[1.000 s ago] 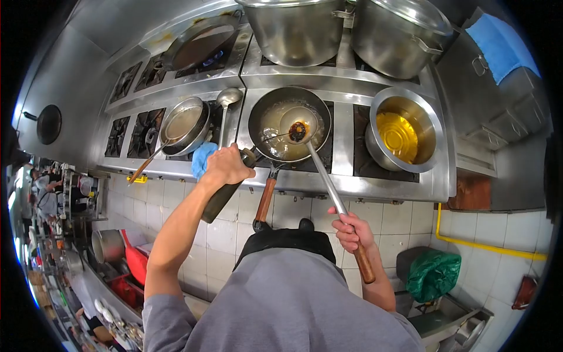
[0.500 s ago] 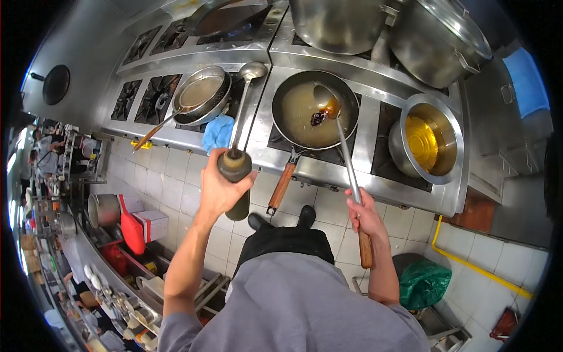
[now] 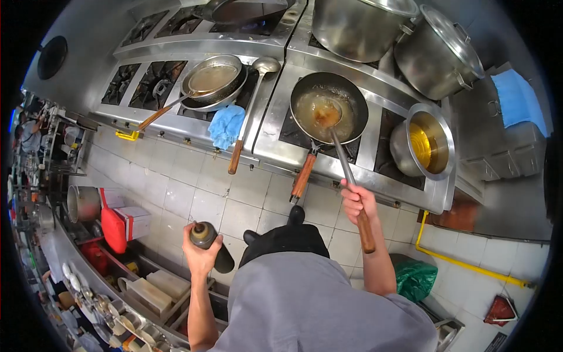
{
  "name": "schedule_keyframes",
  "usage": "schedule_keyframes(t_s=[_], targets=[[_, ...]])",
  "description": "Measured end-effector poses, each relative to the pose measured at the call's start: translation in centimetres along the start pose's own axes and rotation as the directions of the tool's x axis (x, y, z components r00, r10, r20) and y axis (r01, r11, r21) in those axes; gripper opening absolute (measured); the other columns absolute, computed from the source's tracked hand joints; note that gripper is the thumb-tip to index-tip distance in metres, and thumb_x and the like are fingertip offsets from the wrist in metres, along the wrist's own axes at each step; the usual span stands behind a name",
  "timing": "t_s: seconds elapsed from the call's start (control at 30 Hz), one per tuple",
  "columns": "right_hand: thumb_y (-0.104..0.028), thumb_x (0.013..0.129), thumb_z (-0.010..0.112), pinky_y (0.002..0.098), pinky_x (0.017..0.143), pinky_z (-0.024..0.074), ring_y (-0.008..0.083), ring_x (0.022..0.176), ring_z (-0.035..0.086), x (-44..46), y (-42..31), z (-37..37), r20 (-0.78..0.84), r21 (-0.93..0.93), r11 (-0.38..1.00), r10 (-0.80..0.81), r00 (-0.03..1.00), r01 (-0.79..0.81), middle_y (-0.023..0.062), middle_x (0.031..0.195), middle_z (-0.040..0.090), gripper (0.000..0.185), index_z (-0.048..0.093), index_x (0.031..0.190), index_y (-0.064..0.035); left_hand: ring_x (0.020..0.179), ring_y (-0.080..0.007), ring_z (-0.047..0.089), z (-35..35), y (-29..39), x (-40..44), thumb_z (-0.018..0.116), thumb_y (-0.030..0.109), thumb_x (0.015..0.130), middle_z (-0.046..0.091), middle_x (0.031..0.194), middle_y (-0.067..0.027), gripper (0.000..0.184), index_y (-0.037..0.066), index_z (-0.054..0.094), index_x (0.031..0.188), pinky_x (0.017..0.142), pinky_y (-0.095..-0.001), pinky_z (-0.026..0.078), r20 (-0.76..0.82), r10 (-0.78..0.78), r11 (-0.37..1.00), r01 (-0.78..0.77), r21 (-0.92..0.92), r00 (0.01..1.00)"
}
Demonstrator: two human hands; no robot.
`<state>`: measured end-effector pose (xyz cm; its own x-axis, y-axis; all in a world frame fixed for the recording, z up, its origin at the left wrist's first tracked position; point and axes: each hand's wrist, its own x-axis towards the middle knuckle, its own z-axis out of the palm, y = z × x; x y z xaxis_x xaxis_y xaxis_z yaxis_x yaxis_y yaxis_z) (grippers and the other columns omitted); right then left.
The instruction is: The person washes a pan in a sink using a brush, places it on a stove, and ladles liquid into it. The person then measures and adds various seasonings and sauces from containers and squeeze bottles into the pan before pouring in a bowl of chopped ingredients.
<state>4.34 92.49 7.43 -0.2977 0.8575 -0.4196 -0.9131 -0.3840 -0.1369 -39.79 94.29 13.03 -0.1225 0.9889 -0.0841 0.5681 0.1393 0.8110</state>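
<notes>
My left hand [image 3: 200,251] is wrapped round a dark squeeze bottle [image 3: 223,259], held over the floor to the left of my body. The wooden handle of a long metal ladle [image 3: 345,158] is in my right hand [image 3: 359,202]. The ladle's bowl lies in cloudy liquid, with a reddish-brown patch around it, inside a dark frying pan [image 3: 359,130] on the stove. That pan's wooden handle [image 3: 302,176] points toward me, untouched. Left of the pan, a second ladle [image 3: 251,111] rests on the stovetop beside a crumpled blue cloth [image 3: 226,127].
A metal pot of yellow oil [image 3: 401,145] stands right of the pan. Two large lidded pots [image 3: 358,29] are behind. A strainer over a bowl [image 3: 214,79] sits on the left burners. A metal counter with containers [image 3: 153,293] is at lower left, a green bag [image 3: 415,278] at lower right.
My left hand has carried the bottle away from the stove, down and to the left. The dark sauce in the ladle has spread into the pan's liquid as a reddish-brown patch.
</notes>
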Motion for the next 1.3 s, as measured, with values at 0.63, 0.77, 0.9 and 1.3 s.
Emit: schedule_keyframes(t_s=[0.63, 0.77, 0.9, 1.3], targets=[[-0.015, 0.098, 0.051, 0.0233, 0.037, 0.0314, 0.0053, 0.043, 0.035, -2.4, 3.8, 3.6, -0.145, -0.298, 0.930, -0.268, 0.953, 0.216, -0.0051, 0.064, 0.039, 0.017, 0.055, 0.113, -0.0099, 0.085, -0.0191, 0.062, -4.8, -7.6, -1.8, 0.083, 0.013, 0.067, 0.064, 0.092, -0.0115, 0.061, -0.001, 0.049, 0.115, 0.083, -0.0353, 0.051, 0.002, -0.050, 0.992, 0.050, -0.117, 0.999], [-0.015, 0.096, 0.055, 0.0249, 0.037, 0.0317, 0.0066, 0.043, 0.035, -2.3, 3.4, 4.4, -0.209, -0.477, 0.852, -0.350, 0.913, 0.217, -0.0045, 0.064, 0.038, 0.018, 0.053, 0.113, -0.0107, 0.084, -0.0192, 0.062, -4.8, -6.2, -1.8, 0.083, 0.013, 0.067, 0.064, 0.093, -0.0116, 0.060, -0.001, 0.049, 0.114, 0.083, -0.0352, 0.051, 0.008, -0.047, 0.991, 0.048, -0.124, 0.999], [-0.013, 0.091, 0.058, 0.0267, 0.038, 0.0325, 0.0082, 0.043, 0.039, -1.2, 2.6, 4.2, -0.265, -0.716, 0.679, -0.483, 0.835, 0.165, -0.0030, 0.063, 0.040, 0.023, 0.049, 0.113, -0.0100, 0.086, -0.0197, 0.062, -4.4, -6.9, -1.9, 0.084, 0.013, 0.066, 0.063, 0.094, -0.0122, 0.061, -0.002, 0.049, 0.115, 0.084, -0.0359, 0.051, 0.010, -0.004, 0.995, 0.005, -0.098, 1.000], [-0.016, 0.097, 0.053, 0.0255, 0.040, 0.0383, 0.0059, 0.046, 0.041, 1.2, 2.5, 2.1, -0.241, -0.473, 0.867, -0.299, 0.923, 0.157, -0.0045, 0.066, 0.043, 0.018, 0.051, 0.113, -0.0077, 0.083, -0.0191, 0.062, -2.6, -4.7, -2.4, 0.085, 0.014, 0.067, 0.064, 0.092, -0.0103, 0.063, -0.001, 0.049, 0.116, 0.082, -0.0350, 0.051, 0.023, -0.003, 0.995, 0.006, -0.095, 1.000]])
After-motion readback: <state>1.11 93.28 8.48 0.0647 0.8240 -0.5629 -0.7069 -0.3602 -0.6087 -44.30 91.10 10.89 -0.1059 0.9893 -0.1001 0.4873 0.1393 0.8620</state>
